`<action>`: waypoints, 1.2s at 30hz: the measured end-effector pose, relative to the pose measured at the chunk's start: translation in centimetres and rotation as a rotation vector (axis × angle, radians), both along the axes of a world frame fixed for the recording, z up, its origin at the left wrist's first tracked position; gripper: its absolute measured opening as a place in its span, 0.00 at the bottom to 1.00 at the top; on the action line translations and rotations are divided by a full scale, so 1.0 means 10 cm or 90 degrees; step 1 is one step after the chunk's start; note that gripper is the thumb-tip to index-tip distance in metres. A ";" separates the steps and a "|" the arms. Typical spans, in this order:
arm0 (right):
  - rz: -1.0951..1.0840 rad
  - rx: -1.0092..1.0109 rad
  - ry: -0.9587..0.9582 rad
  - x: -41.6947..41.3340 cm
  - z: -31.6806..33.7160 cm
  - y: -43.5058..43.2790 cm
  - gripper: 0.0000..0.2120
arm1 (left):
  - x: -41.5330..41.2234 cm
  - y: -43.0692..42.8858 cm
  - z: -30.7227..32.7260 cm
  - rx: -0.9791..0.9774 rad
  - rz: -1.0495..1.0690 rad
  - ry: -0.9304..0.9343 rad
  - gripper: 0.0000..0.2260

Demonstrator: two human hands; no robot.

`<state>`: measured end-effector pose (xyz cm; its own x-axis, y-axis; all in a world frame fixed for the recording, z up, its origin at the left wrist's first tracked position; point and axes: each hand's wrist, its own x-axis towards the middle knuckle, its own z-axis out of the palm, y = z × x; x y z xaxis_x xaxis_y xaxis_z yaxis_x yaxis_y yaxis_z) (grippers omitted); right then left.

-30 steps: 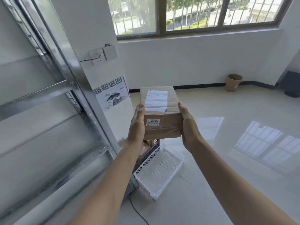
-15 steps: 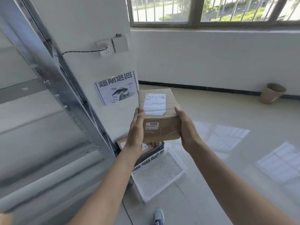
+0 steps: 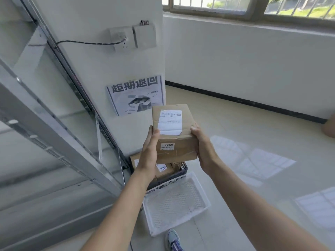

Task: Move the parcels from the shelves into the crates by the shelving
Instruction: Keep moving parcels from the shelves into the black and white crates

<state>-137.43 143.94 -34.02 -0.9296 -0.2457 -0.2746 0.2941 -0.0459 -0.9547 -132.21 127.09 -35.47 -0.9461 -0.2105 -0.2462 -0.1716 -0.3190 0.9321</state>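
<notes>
Student: Shelving (image 3: 54,136) fills the area far left of the hands. What lies between it and them?

Tutor: Wall surface. A socket (image 3: 119,39) with a plugged-in cable sits high above the left hand (image 3: 149,153), and a printed poster (image 3: 136,95) hangs just above and left of it.

Student: And the hands themselves?

Tutor: Both grip one parcel (image 3: 174,124), a brown cardboard box held in the air in front of the person. The left hand presses its palm and fingers flat on the box's left side, thumb hooked over the top edge. The right hand (image 3: 204,147) clasps the right side, thumb also on top. A shipping label covers the top face, and a small sticker (image 3: 169,146) reading 2259 is on the near face between the hands.

Student: What is under the hands?

Tutor: Directly below stands a dark crate (image 3: 181,173) against the shelving foot. It holds other parcels (image 3: 164,169), partly hidden by the left wrist. Touching its near side, lower again, is a white mesh crate (image 3: 174,203). A shoe (image 3: 173,240) shows beneath that.

Student: To the right of the right hand?

Tutor: Glossy floor (image 3: 253,142) carrying window reflections.
</notes>
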 end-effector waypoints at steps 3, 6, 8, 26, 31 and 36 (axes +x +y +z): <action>0.012 0.002 -0.011 -0.27 -0.10 -0.06 0.24 | -0.24 -0.07 -0.17 0.014 0.002 -0.017 0.36; 0.034 0.008 -0.026 -0.49 -0.22 -0.10 0.22 | -0.40 -0.11 -0.33 0.013 0.001 -0.037 0.35; 0.047 0.012 -0.042 -0.61 -0.32 -0.13 0.21 | -0.48 -0.13 -0.45 0.005 0.007 -0.060 0.35; 0.241 0.141 -0.203 -1.56 -2.29 -0.35 0.25 | -1.01 -0.24 -2.16 0.018 0.042 -0.321 0.29; 0.249 0.183 -0.238 -1.61 -2.88 -0.46 0.27 | -1.14 -0.33 -2.80 0.045 0.061 -0.341 0.29; 0.224 0.200 -0.276 -1.66 -3.65 -0.53 0.24 | -1.24 -0.38 -3.52 0.039 0.058 -0.360 0.28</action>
<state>-154.07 138.61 -70.52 -0.5960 -0.3629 -0.7163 0.6029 0.3869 -0.6977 -144.65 123.27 -70.71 -0.6425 -0.2546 -0.7228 -0.6069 -0.4069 0.6828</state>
